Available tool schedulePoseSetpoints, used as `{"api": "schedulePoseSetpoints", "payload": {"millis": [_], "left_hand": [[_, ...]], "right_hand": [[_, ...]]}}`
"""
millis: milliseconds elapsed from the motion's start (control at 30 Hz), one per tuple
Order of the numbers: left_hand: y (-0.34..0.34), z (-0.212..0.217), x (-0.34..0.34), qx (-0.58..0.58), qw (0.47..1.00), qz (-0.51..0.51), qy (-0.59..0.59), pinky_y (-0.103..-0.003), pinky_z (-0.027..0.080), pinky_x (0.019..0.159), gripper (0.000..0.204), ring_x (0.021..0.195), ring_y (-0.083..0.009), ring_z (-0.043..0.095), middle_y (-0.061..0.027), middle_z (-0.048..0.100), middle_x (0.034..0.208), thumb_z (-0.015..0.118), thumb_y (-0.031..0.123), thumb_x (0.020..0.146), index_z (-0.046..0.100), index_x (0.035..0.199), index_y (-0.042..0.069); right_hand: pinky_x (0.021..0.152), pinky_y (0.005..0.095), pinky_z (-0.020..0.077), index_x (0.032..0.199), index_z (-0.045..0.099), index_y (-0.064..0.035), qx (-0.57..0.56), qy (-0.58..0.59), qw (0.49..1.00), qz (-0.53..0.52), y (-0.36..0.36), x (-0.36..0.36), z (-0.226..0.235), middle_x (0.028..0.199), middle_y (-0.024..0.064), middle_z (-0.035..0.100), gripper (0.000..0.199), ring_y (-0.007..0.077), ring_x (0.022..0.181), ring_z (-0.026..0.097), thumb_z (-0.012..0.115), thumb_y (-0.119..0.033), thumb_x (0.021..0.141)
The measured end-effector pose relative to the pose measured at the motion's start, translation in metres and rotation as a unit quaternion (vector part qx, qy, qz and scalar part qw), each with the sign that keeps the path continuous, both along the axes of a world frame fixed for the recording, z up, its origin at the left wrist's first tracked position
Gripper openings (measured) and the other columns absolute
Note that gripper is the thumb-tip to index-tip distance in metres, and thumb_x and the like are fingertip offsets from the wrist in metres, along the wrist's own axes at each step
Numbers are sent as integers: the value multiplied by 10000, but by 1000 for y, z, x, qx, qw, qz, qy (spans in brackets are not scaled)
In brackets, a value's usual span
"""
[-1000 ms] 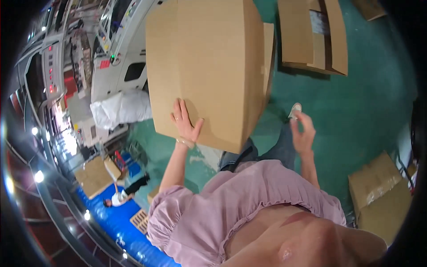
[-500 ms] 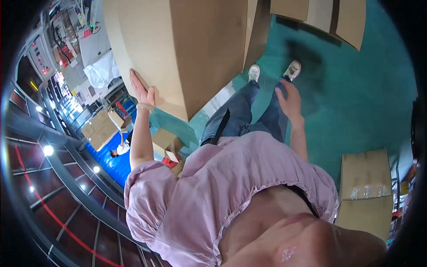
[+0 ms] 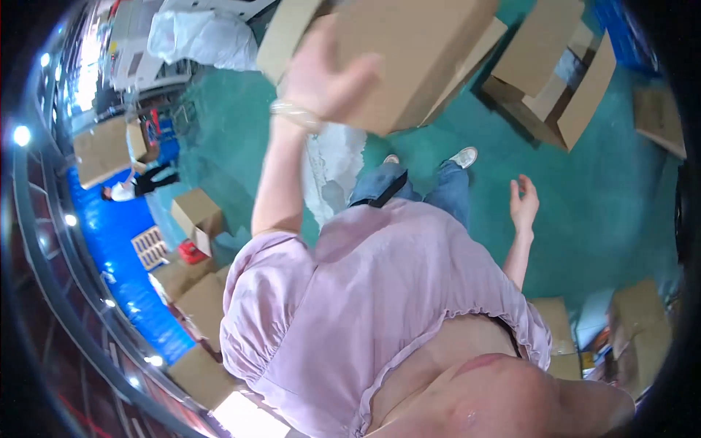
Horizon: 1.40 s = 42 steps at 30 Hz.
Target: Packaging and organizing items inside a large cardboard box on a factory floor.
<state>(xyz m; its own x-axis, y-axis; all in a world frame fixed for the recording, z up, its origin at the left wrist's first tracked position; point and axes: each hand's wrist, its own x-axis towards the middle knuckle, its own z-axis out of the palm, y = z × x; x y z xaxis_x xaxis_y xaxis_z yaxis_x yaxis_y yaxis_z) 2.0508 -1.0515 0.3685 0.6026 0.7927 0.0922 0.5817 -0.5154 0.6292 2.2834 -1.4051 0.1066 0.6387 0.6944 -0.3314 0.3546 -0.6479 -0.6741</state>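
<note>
Plenty of green floor (image 3: 584, 248) underfoot, broken by a pale worn patch (image 3: 337, 171) near the shoes (image 3: 464, 158). At upper left, a white machine (image 3: 131, 62) with a crumpled white bag (image 3: 201, 44) beside it. Farther left, a stretch of shiny blue ground (image 3: 109, 252), a slatted pallet (image 3: 150, 248), stacked boxes (image 3: 102, 152) and, just beside these, a co-worker (image 3: 125, 191) in white top and dark trousers. Bright lamps (image 3: 22, 136) along the left rim. At upper right, an open-flapped box (image 3: 537, 45) on the floor.

At top centre, ahead of the shoes, the big brown box (image 3: 420, 55), cut off by the upper edge of the view. In front of its near left part, the left hand (image 3: 321, 77), blurred, thumb spread wide from the fingers; contact with the cardboard, cannot tell. Out to the right, above the floor, the right hand (image 3: 524, 204), fingers loosely curved and slightly apart.

Compared with half a second ago: left hand no longer flat along the box's side with fingers together. Big brown box higher in the view, with more floor on this side. Right hand farther out to the side. Open-flapped box more fully in sight, pallet newly visible, after a shift of the whole view.
</note>
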Motion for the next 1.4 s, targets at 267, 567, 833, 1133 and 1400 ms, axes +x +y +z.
{"api": "schedulePoseSetpoints", "payload": {"millis": [267,567,833,1133,1400], "left_hand": [[-130,2,15,63,985,-140,-82,-538,345,987,949,1161,-523,394,-362,341,1293,653,551,690,290,1340,-38],[-122,-64,-100,36,909,-179,-374,-443,418,921,697,1028,-413,537,-196,592,1064,689,464,666,491,1171,26],[-64,-95,-154,-168,927,-85,-325,-396,445,883,394,1000,-334,559,-163,577,1071,598,333,777,583,1044,45],[91,-128,-143,300,946,-119,-39,-581,229,1038,419,1304,-486,227,-237,345,1377,564,265,738,573,1126,107],[276,-111,-292,239,943,123,194,-631,245,967,688,1305,-431,232,-178,365,1384,612,460,743,446,1295,85]], "right_hand": [[894,344,446,1285,412,-1,441,254,827,-237,129,-52,203,1143,129,554,451,236,1060,537,550,-192,902],[876,323,447,1254,441,-19,279,183,941,-52,235,-126,241,1116,99,558,407,202,1065,531,527,-192,896],[890,279,418,1230,498,-27,260,63,962,-60,221,-128,253,1167,72,550,353,161,1063,528,475,-145,898],[968,295,362,1362,333,-41,252,65,960,-103,180,-149,266,1260,119,493,477,188,1154,476,449,-65,899],[978,276,327,1373,312,-59,181,-60,979,-77,263,-200,275,1265,124,479,528,183,1145,465,483,-80,873]]}}
